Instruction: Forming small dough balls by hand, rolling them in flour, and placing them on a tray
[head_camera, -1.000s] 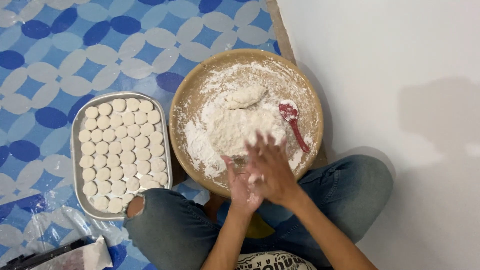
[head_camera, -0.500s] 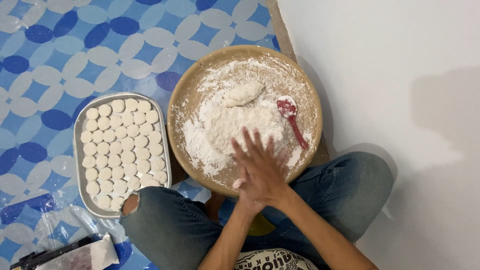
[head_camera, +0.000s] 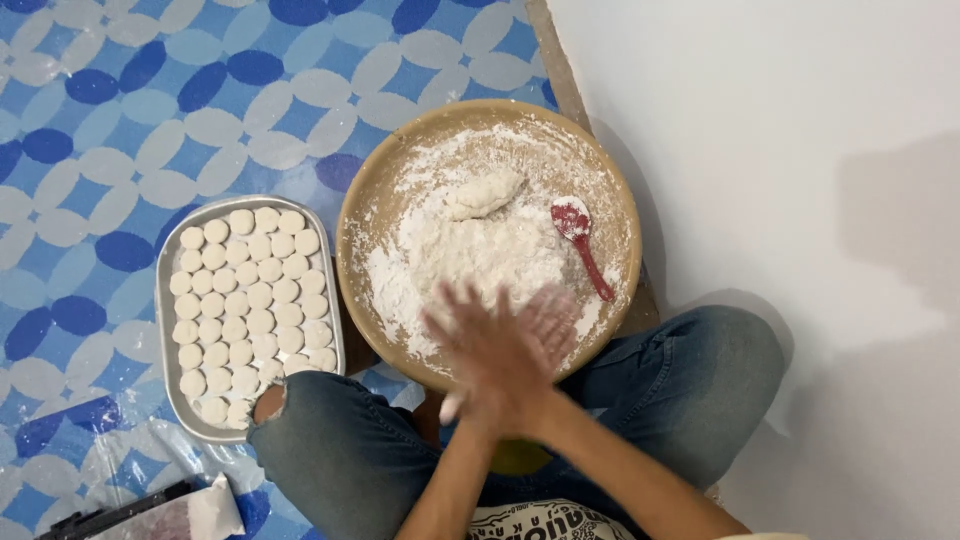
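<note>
To the left of the hands, the floor is covered by a glossy plastic sheet (head_camera: 120, 110) patterned with blue and pale grey ovals. To their right stands a plain white wall (head_camera: 800, 150), softly shadowed, with a wooden strip (head_camera: 560, 70) at its base.

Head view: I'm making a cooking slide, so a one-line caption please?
Floury hands pressed together over a round wooden tray of white flour, beside a metal tray of dough rounds.

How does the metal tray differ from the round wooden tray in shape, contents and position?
The metal tray is rectangular with rounded corners and grey; the round wooden tray is circular and tan. The metal tray holds neat rows of small white dough discs; the wooden tray holds loose flour, a dough lump and a red spoon. Both lie flat, side by side.
</note>
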